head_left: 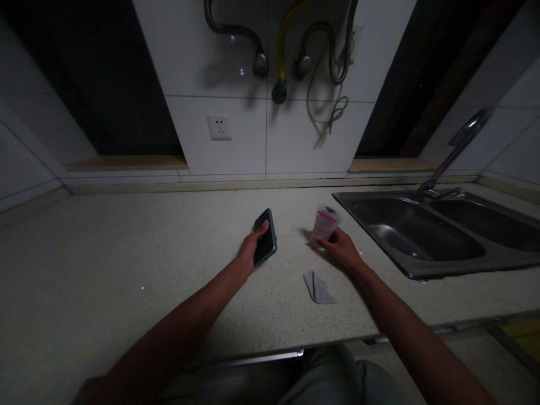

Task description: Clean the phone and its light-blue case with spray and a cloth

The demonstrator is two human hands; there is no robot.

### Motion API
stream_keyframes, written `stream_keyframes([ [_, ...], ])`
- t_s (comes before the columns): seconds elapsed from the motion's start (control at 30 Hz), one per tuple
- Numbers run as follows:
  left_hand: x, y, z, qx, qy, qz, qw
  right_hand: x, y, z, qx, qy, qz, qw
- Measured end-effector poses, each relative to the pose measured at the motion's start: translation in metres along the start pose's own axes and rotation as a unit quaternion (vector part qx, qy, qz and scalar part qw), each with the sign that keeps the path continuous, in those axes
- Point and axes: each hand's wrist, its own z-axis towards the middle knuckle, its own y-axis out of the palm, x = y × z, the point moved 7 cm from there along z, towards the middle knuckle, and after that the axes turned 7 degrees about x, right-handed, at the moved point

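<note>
My left hand (250,245) grips a smartphone (265,239) with a dark screen and a bluish-green edge, thumb laid across its face. It is held tilted over the pale countertop. To the right, my right hand (340,247) is closed around the lower part of a small clear plastic cup (324,224) with pink and white print; something dark shows near its top. The cup leans slightly, and I cannot tell whether it touches the counter. A folded grey cloth (319,288) lies on the counter below the cup, apart from both hands.
A double steel sink (405,269) with a curved tap (453,147) is set into the countertop (105,253) at the right. The tiled wall behind carries a power socket (219,128), hoses and pipe fittings (278,93), and a hanging cord (333,112).
</note>
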Motion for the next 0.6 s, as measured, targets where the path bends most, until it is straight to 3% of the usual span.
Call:
stream_keyframes([
  [0.13, -0.004, 0.007, -0.001, -0.075, -0.068, -0.075, 0.992, -0.001, 0.000, 0.000, 0.001, 0.003, 0.004, 1.000],
  [0.3, -0.014, 0.018, -0.008, -0.178, -0.133, -0.084, 0.971, -0.003, 0.000, -0.001, -0.002, -0.002, 0.007, 1.000],
  [0.5, -0.020, 0.027, -0.014, -0.192, -0.159, -0.086, 0.965, -0.002, -0.011, 0.000, 0.049, 0.005, -0.002, 0.999],
  [0.6, -0.019, 0.027, -0.014, -0.182, -0.153, -0.078, 0.968, -0.017, -0.021, 0.000, 0.085, -0.055, 0.036, 0.994],
])
